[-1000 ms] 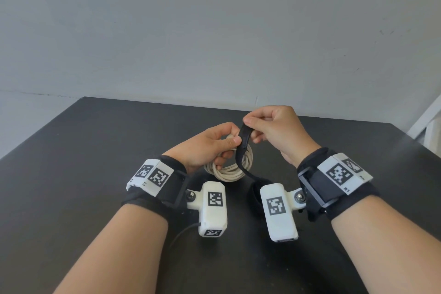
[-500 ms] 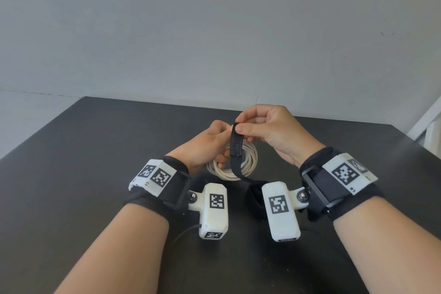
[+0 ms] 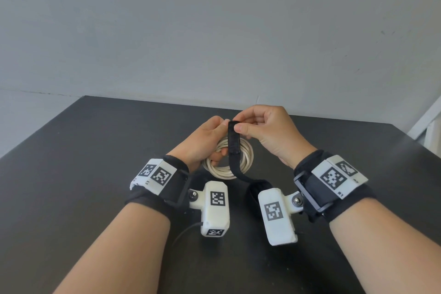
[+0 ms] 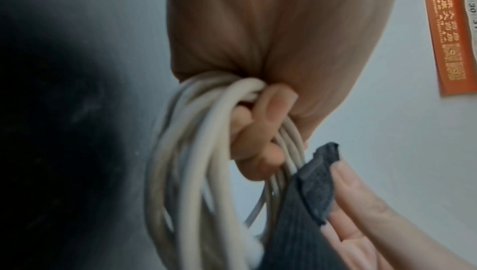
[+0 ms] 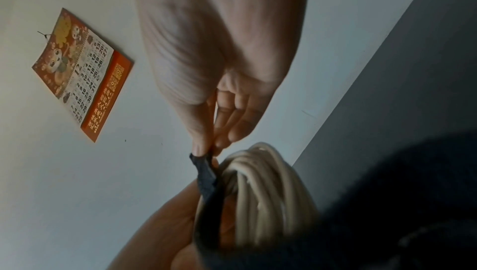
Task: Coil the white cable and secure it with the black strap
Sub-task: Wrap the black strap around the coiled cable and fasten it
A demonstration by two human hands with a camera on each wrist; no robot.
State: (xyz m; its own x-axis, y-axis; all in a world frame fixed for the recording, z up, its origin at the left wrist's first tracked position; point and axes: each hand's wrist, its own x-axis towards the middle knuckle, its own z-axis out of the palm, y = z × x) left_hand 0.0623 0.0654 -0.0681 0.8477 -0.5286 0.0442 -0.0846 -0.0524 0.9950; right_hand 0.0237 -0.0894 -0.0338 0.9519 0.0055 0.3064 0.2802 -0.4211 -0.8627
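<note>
- The left hand [image 3: 202,143] grips the coiled white cable [image 3: 241,164] at the loops' upper left side, fingers curled through the bundle and holding it above the black table [image 3: 71,162].
- The right hand [image 3: 267,131] pinches the top end of the black strap [image 3: 233,143] between thumb and fingers.
- The strap runs down across the front of the coil, its tail trailing toward the right wrist camera [image 3: 276,215].
- An orange calendar [image 5: 82,74] hangs on the wall [image 3: 214,31].
</note>
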